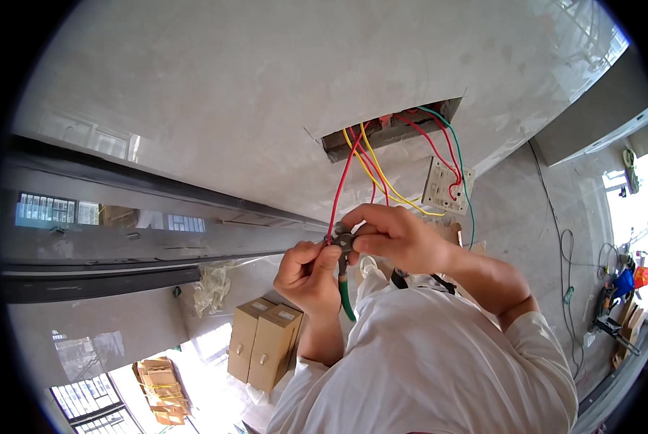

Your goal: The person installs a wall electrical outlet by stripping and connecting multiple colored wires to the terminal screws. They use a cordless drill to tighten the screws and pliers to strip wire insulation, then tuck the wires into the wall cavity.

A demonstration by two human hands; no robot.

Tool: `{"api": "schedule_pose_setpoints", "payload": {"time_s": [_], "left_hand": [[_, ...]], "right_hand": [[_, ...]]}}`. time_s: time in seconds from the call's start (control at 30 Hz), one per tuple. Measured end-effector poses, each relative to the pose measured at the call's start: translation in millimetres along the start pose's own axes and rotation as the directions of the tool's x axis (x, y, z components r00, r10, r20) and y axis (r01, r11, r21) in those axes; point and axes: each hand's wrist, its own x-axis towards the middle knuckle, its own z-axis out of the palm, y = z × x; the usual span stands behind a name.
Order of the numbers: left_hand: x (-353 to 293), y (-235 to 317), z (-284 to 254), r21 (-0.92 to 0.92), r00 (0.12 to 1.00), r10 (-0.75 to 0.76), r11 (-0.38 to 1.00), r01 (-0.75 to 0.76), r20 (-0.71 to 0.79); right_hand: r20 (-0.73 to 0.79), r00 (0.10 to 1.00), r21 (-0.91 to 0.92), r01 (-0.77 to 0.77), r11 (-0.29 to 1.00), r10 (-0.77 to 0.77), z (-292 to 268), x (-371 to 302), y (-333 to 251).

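My left hand (309, 275) pinches the end of a red wire (340, 186) between thumb and fingers. Close against it, my right hand (403, 235) is closed on the metal head of a pair of pliers (346, 243). One green handle of the pliers points down toward my shirt. The jaws meet the wire at my left fingertips, but whether they bite it is hidden. The red wire runs up to a rectangular wall box (389, 130), from which more red wires, yellow wires (382, 173) and a green wire (463, 159) hang.
A white socket panel (443, 186) dangles from red wires right of my hands. Dark metal framing (157, 189) runs along the left. Cardboard boxes (266, 340) stand on the floor lower left. A loose cable (568, 289) and tools (613, 304) lie at right.
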Motion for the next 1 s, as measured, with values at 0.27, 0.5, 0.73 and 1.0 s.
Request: {"api": "schedule_pose_setpoints", "payload": {"time_s": [0.27, 0.5, 0.73, 1.0], "left_hand": [[-4, 15, 1, 0.010, 1.000, 0.006, 1.000, -0.007, 0.005], [-15, 39, 2, -0.115, 0.958, -0.204, 0.966, 0.230, 0.200], [-19, 45, 1, -0.131, 0.908, -0.349, 0.914, 0.385, 0.232], [-11, 44, -6, -0.228, 0.829, -0.462, 0.811, 0.539, 0.316]], "right_hand": [[-0.188, 0.852, -0.529, 0.332, 0.781, -0.489, -3, -40, 0], [-0.195, 0.975, 0.227, -0.064, 0.972, 0.110, 13, -26, 3], [-0.185, 0.979, 0.288, -0.029, 0.957, 0.085, 15, -18, -1], [-0.361, 0.884, -0.102, 0.278, 0.955, -0.296, 31, -7, 16]]}}
